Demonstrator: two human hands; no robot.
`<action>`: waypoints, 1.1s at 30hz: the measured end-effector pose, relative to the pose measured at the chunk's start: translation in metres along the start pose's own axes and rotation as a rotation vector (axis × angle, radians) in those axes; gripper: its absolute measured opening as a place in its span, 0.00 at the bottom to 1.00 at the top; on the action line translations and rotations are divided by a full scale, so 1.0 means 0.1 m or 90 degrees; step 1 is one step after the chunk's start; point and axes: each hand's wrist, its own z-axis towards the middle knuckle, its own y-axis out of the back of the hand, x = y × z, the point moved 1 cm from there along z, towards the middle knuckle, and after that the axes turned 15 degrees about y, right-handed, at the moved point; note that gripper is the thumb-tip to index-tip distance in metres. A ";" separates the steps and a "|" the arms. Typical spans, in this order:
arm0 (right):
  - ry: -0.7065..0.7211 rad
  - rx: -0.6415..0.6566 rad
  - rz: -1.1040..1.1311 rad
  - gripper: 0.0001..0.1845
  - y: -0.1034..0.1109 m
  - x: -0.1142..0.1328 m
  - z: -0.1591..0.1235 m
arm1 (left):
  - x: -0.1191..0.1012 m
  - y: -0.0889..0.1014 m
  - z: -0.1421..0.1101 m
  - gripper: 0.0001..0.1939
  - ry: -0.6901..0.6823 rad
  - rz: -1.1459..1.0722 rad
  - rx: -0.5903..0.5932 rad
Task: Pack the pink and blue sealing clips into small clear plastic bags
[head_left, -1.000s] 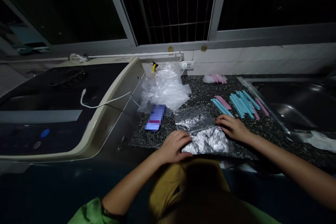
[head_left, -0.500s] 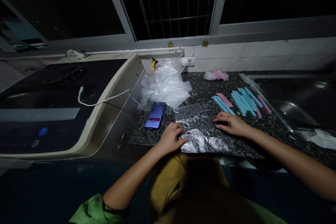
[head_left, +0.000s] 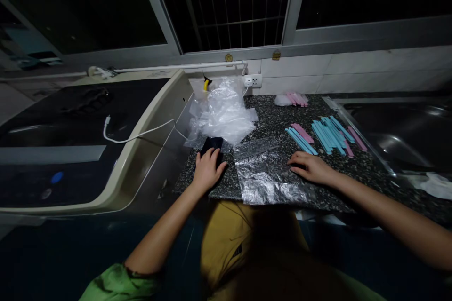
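My left hand (head_left: pixel 207 169) lies over the lower part of a phone (head_left: pixel 213 143), its fingers spread and touching it. The phone's screen looks dark, and the hand hides much of it. My right hand (head_left: pixel 310 167) rests at the right side of a clear plastic bag (head_left: pixel 271 186), fingers stretched out and nothing held in them. The bag lies flat on the dark speckled countertop (head_left: pixel 226 190), reaching its front edge. Beyond the right hand lie several blue strips (head_left: pixel 326 135) and a few pink strips (head_left: pixel 302 133).
A pile of clear plastic bags (head_left: pixel 229 113) is at the back, left of the wall socket (head_left: pixel 254 81). More pink strips (head_left: pixel 297 99) lie near the wall. The washing machine (head_left: pixel 141 136) with a white cable (head_left: pixel 141 134) stands left; a metal sink (head_left: pixel 399 136) is right.
My left hand has moved left from the plastic bag onto the phone. The phone's screen was lit and now looks dark. My right hand has stayed in place.
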 end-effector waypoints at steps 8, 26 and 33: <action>0.003 0.006 -0.021 0.15 0.00 -0.07 0.06 | -0.48 -0.03 -0.39 0.12 -0.175 -0.161 0.148; 0.017 0.002 -0.022 0.15 0.00 -0.09 0.09 | -0.49 -0.05 -0.81 0.12 -0.250 -0.219 0.162; 0.046 0.023 0.011 0.14 0.03 -0.09 0.09 | -0.48 -0.14 -0.53 0.13 -0.118 -0.147 0.138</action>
